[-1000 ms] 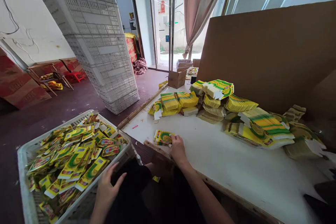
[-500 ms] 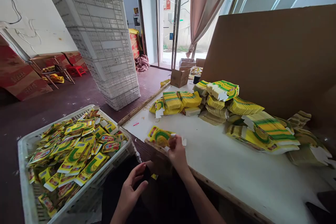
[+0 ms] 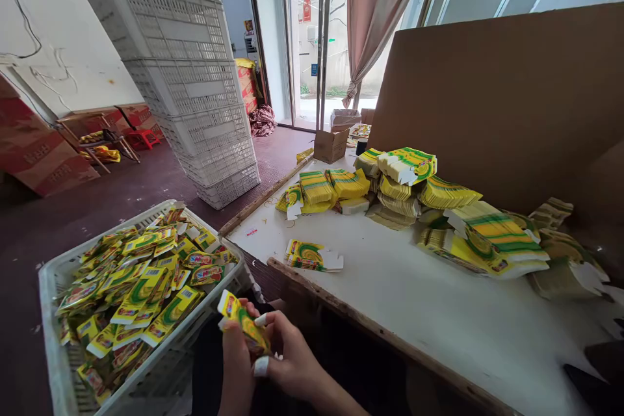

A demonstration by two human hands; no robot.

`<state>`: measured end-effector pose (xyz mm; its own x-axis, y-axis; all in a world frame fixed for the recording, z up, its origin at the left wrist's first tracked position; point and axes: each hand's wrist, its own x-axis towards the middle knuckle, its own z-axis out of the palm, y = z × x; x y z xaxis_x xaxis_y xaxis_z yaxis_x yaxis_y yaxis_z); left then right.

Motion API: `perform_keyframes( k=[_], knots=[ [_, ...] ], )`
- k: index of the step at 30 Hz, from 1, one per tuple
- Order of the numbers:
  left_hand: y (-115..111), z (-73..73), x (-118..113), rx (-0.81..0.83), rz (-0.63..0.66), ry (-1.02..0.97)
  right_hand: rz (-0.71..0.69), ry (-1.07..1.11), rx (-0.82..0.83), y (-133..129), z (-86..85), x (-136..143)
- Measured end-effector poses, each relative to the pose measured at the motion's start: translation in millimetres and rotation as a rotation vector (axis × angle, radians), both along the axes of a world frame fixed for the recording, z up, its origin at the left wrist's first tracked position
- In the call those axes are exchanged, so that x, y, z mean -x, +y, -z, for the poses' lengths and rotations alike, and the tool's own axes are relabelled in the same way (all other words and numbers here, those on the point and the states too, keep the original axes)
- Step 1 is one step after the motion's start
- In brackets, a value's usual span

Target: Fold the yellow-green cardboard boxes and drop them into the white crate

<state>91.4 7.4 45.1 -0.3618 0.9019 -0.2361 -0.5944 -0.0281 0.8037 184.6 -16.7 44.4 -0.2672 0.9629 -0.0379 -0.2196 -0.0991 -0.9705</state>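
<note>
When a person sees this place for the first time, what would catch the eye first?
Probably the tall stack of crates, on the floor left of centre. Then, perhaps, the basket at lower left, heaped with yellow packets, and the piles of yellow cartons on the white table at right. At bottom centre, the left hand and right hand hold one small box.

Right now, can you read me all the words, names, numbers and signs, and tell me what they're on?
None is clear enough to quote.
Held yellow packet: print too small.
Packets in white basket: lettering blurred.
Loose packet on table: print too small.
Red boxes: pale characters blurred.
Blue sign on glass door: mark too small.
</note>
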Motion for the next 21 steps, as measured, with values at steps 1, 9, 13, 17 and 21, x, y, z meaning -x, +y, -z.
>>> perform_keyframes(
  k=[1, 9, 13, 17, 21],
  knots=[
    [-1.5, 3.7, 1.3, 0.004, 0.034, 0.023, 0.043, 0.007, 0.000, 2.3, 0.7, -1.8],
    [-3.2, 14.0, 27.9, 0.072, 0.157, 0.467, 0.270, -0.233, -0.235, 10.2, 4.6, -33.9],
    [5.6, 4.7, 50.4, -0.090, 0.327, 0.533, 0.405, -0.638, -0.659, 15.2, 6.8, -56.9],
    [5.3, -0.6, 52.6, -0.146, 0.566, 0.812, 0.310, -0.864, -0.980, 12.4, 4.9, -58.6],
    [-2.4, 3.9, 35.3, -0.124, 0.783, 1.029, 0.249, -0.758, -0.928, 2.6, 6.8, -47.3]
  ],
)
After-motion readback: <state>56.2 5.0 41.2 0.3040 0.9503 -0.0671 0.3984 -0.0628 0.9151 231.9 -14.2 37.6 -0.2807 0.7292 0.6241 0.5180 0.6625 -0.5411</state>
